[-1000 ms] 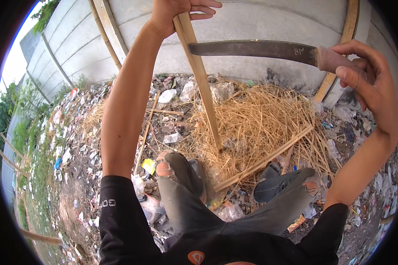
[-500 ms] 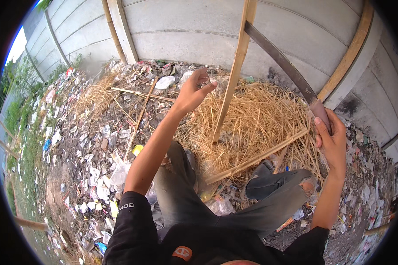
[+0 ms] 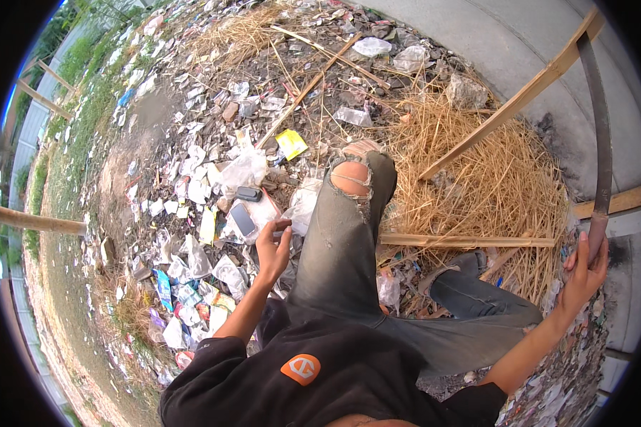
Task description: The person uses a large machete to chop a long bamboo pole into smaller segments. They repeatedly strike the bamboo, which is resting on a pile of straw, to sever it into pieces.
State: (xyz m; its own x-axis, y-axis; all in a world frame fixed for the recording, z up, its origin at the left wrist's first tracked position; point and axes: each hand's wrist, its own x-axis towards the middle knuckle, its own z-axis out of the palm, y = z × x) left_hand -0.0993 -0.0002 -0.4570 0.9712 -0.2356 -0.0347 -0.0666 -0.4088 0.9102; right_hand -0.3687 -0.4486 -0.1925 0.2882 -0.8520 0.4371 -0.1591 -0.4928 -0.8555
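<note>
My right hand (image 3: 582, 274) is closed round the brown handle of a machete (image 3: 602, 135), whose long dark blade points away from me. The tip end of the blade meets a split bamboo slat (image 3: 513, 107) near its top. The slat leans, its lower end in a heap of straw-coloured shavings (image 3: 477, 206). My left hand (image 3: 269, 249) is held low, left of my bent knee, fingers bent and apart from the thumb, with nothing visible in it. Beside its fingers lie a phone-like flat object (image 3: 243, 219) and a small black case (image 3: 249, 193) on pale plastic.
Another bamboo strip (image 3: 470, 240) lies across the shavings by my legs. Plastic litter (image 3: 192, 260) and a yellow packet (image 3: 290, 144) are scattered to the left. Thin sticks (image 3: 310, 89) lie farther off. A concrete wall (image 3: 449, 28) rises behind the heap.
My left hand has moved from beside the slat down to the left, near the phone-like object. The view has turned left. My right hand still holds the machete against the slat.
</note>
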